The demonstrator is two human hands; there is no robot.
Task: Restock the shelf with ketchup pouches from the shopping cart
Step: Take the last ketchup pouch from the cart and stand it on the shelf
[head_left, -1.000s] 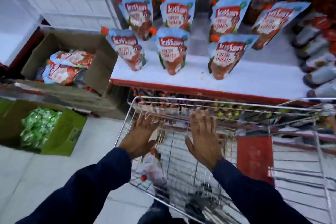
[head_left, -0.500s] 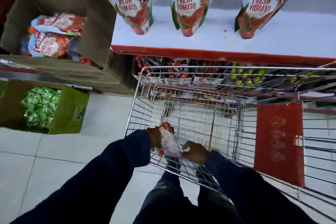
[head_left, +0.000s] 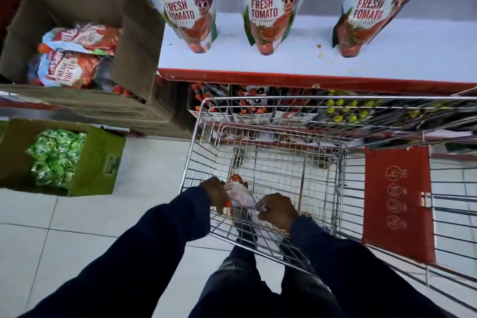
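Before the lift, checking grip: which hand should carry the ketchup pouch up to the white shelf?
Left, probably: the left hand grips the ketchup pouch near its red cap; the right hand only pinches its lower edge.

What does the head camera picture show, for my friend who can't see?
Both hands, left hand and right hand, hold a ketchup pouch inside a wire shopping cart. Ahead, three Kissan pouches stand on a white shelf.

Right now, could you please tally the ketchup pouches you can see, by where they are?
Front row, standing on the shelf: 3
In the brown cardboard box: 2 visible
Held by both hands in the cart: 1
Total: 6, not counting partly cropped pouches behind.
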